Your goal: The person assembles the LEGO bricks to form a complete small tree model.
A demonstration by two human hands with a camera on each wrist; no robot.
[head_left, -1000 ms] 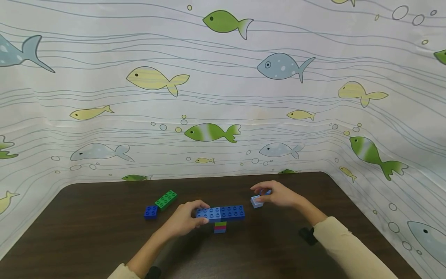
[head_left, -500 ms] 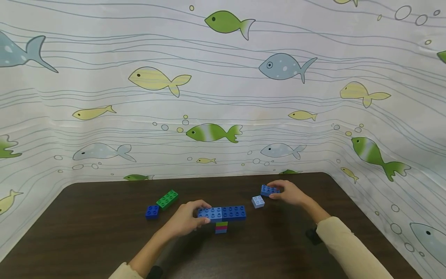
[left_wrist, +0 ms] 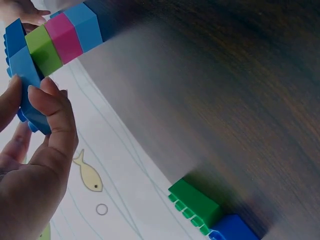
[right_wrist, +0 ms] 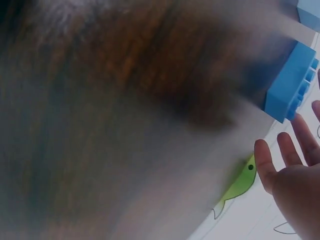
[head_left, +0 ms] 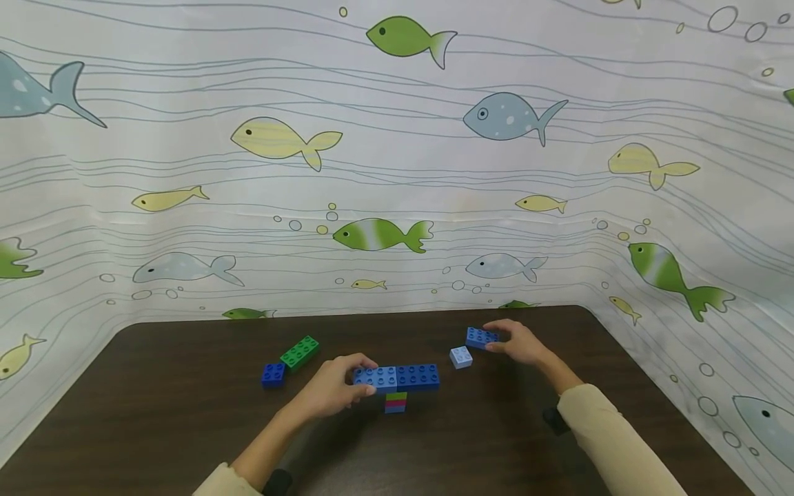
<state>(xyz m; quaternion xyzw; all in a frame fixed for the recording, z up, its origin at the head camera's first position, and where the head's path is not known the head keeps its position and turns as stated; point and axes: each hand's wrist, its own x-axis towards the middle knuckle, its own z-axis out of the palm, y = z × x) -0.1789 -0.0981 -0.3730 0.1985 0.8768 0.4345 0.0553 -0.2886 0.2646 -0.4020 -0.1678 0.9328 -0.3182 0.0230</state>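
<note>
My left hand (head_left: 335, 389) pinches the outer end of a mid-blue toy building brick (head_left: 386, 378), its studs facing up. A darker blue brick (head_left: 418, 376) lies end to end with it. Beneath their joint is a short stack of a green, a pink (left_wrist: 64, 38) and a blue brick (left_wrist: 84, 26). Over at the back right, my right hand (head_left: 521, 343) has thumb and forefinger on either side of the right end of another blue brick (head_left: 479, 337). In the right wrist view its fingers look fairly straight beside that blue brick (right_wrist: 290, 82); firm contact does not show.
A small pale-blue brick (head_left: 461, 357) sits in front of the right-hand brick. To the left lie a long green brick (head_left: 300, 352) and a small dark-blue brick (head_left: 273, 375). Fish-patterned sheeting (head_left: 397, 158) rises behind the dark wooden table (head_left: 155, 399).
My right hand has shifted from over the pale-blue brick to the right end of the blue brick behind it, uncovering both. My left hand keeps its hold.
</note>
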